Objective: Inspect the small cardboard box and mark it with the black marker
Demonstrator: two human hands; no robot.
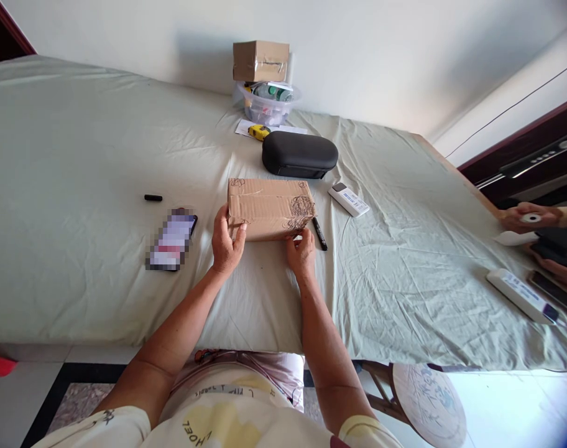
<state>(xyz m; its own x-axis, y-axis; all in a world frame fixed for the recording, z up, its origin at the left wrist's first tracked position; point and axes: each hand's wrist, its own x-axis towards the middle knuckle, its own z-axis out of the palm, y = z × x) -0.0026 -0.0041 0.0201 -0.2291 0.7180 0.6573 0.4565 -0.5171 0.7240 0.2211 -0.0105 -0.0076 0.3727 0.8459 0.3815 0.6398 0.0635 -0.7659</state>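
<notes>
A brown cardboard box with black scribbles on its corners sits in front of me on the cloth-covered table. My left hand grips its near left corner, thumb on the front face. At the lower front right edge, the curled fingers of my right hand hold the box; some fingertips are hidden. Just right of that hand lies a black marker, partly behind the box. Its black cap seems to lie apart on the far left, near a phone with a blurred screen.
Behind the box are a black zip case, a white power bank and a yellow tape measure. A plastic basin supports another carton by the wall. At right, another person's hands hold things near a white device.
</notes>
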